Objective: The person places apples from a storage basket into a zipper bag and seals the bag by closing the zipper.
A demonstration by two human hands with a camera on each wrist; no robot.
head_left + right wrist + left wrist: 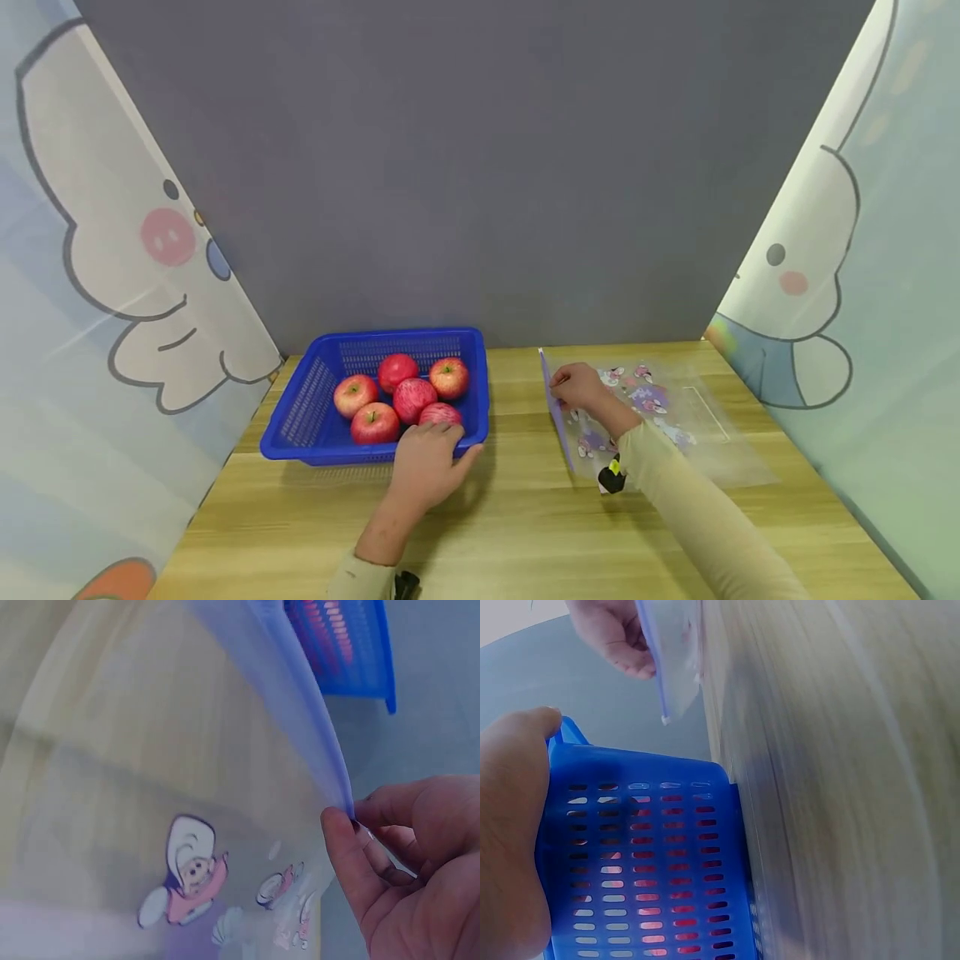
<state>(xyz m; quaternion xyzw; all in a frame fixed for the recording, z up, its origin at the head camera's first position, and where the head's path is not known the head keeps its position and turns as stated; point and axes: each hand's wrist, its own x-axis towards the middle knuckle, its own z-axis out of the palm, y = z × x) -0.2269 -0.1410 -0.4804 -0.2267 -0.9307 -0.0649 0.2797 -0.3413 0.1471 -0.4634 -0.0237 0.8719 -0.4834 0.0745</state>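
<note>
My left hand (426, 467) reaches over the near rim of a blue plastic basket (288, 421), beside a red apple (440, 413). Its thumb is spread to the right; the fingertips are partly hidden, so I cannot tell how firmly they touch the apple. Several more apples (375, 422) sit in the basket. In the right wrist view, my right hand (420, 862) pinches the lavender zip edge (307, 712) of a clear zip bag printed with cartoon figures (191, 874). The bag lies on the table to the basket's right, its zip edge slightly raised.
Both things stand on a wood-grain table (517, 533). A grey panel (480, 183) rises behind it, and cartoon-printed curtains (97, 275) flank both sides. A small black and yellow item (612, 475) is at the right wrist.
</note>
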